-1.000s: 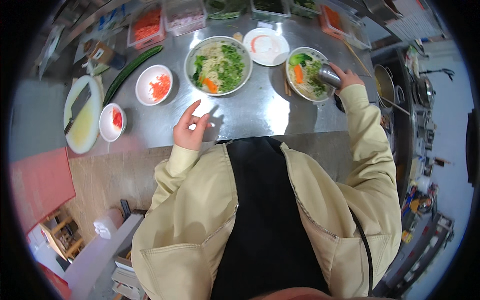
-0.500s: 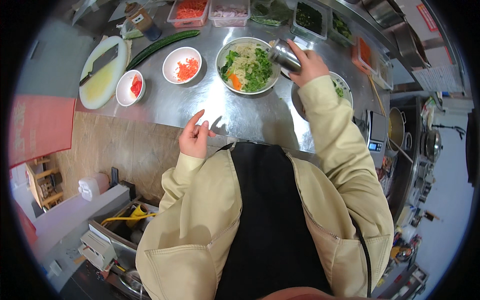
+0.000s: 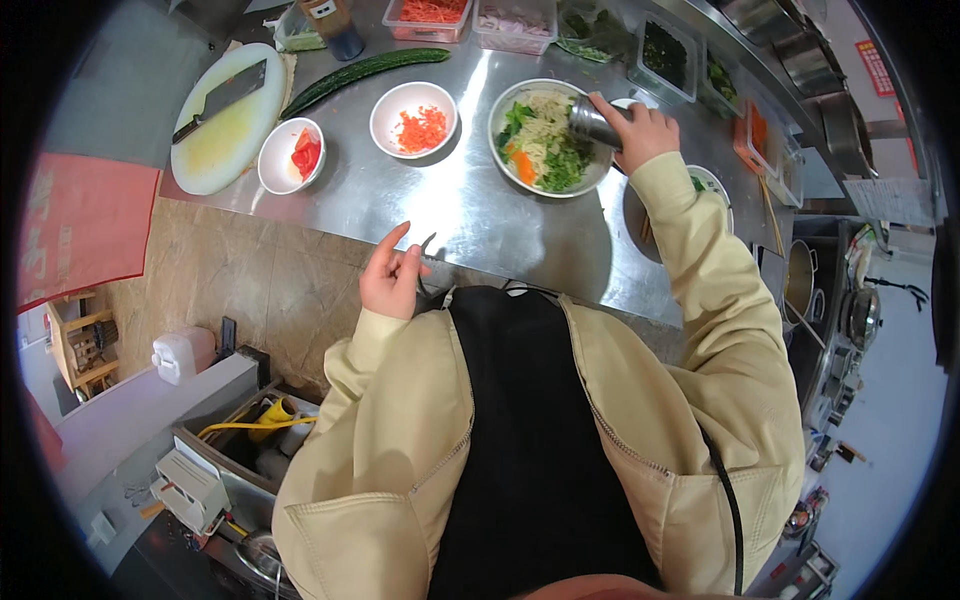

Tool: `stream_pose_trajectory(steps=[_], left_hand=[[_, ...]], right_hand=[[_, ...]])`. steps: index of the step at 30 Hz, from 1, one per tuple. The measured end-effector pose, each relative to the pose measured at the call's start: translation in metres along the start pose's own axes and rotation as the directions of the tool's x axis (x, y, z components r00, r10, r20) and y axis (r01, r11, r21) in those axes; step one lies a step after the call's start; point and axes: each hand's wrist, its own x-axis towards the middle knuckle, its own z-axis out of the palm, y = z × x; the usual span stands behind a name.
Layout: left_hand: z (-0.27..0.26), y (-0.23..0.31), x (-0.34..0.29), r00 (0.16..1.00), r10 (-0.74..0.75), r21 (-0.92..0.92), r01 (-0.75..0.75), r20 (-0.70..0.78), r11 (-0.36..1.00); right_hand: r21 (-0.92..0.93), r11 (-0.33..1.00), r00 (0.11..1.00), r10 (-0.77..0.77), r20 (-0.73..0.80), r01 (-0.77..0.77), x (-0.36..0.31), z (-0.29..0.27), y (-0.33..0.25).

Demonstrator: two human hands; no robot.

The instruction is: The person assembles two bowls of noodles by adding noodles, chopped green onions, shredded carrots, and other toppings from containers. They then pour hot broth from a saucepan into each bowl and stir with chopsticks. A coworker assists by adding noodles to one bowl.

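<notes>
My right hand [image 3: 645, 132] grips a metal shaker [image 3: 594, 122], tilted with its end over the right side of a large white bowl [image 3: 495, 150]. In that bowl lie pale noodle-like shreds [image 3: 547, 118], chopped greens [image 3: 566, 167] and an orange slice [image 3: 523, 167]. My left hand [image 3: 390, 275] hangs empty in front of the counter's near edge, index finger and thumb apart, the other fingers loosely bent. Left of the large bowl stand a white bowl of chopped orange-red bits [image 3: 420, 130] and a smaller bowl with red pieces [image 3: 306, 154].
A cleaver [image 3: 222, 100] lies on a round white cutting board [image 3: 205, 165], beside a long cucumber [image 3: 365, 70]. Tubs of shredded orange vegetable [image 3: 428, 12] and dark greens [image 3: 665, 55] line the back. My right sleeve partly covers another bowl [image 3: 712, 180].
The view has shifted, so the counter things appear further right. My right hand has brought the shaker further left over the large bowl. My left hand keeps nearly the same pose.
</notes>
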Motion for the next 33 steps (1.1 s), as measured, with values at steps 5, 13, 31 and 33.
stream_pose_trajectory(steps=[5, 13, 31, 33], left_hand=[[-0.032, -0.032, 0.098, 0.845, -0.486, -0.026, 0.504, 0.222, 0.864], [-0.007, -0.052, 0.198, 0.751, -0.459, -0.302, 0.629, 0.475, 0.717], [-0.04, -0.048, 0.201, 0.721, -0.573, -0.313, 0.689, 0.39, 0.654], [-0.045, -0.043, 0.194, 0.704, -0.582, -0.304, 0.705, 0.406, 0.641]], right_hand=[[0.004, 0.995, 0.993, 0.102, 0.062, -0.102, -0.002, -0.011, -0.023], [-0.15, 0.956, 0.925, 0.284, 0.25, -0.253, -0.012, -0.036, -0.061], [-0.164, 0.971, 0.937, 0.214, 0.276, -0.173, 0.005, -0.027, -0.057], [-0.124, 0.958, 0.93, 0.281, 0.236, -0.258, 0.004, -0.029, -0.06]])
